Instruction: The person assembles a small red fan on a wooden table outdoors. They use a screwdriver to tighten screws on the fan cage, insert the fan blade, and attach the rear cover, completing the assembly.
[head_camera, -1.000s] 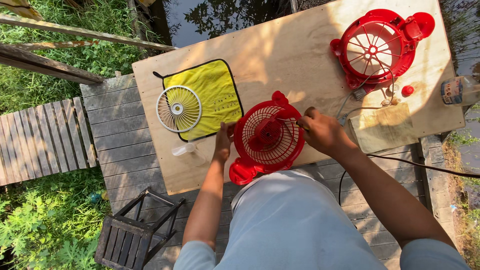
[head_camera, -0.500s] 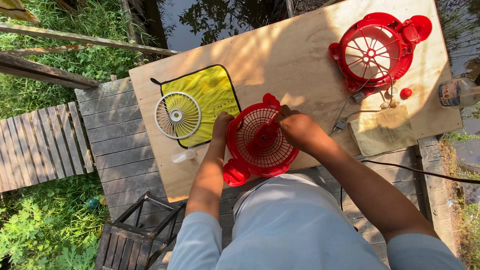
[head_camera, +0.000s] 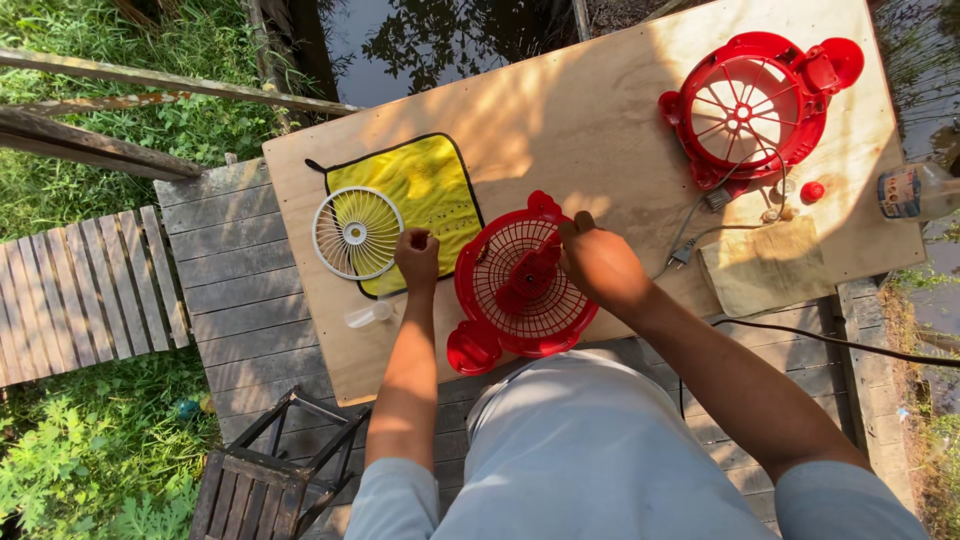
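Nearest the camera, the person's grey-clad lap is filling the bottom of the view, with both bare forearms reaching forward over the near edge of a plywood table (head_camera: 600, 120). A red fan cage (head_camera: 525, 285) is lying flat at that near edge, just in front of the person, with part of it hanging past the board. The right hand (head_camera: 600, 265) is resting on the cage's right rim, fingers curled over it and grasping it. The left hand (head_camera: 418, 255) is sitting just left of the cage, loosely clenched, fingertips pinched together; whether it is holding anything small I cannot tell. A small clear bottle (head_camera: 368, 315) is lying near the left wrist.

Just beyond the left hand, a white fan grille (head_camera: 356, 233) is lying partly on a yellow cloth (head_camera: 425, 185). To the right, a folded tan cloth (head_camera: 765, 265) is lying by a grey cord and plug (head_camera: 684, 252). Farther back, a second red fan housing (head_camera: 750, 108) is sitting at the far right corner, with a small red cap (head_camera: 813, 190) beside it. Beyond the table, dark water and grass are showing.
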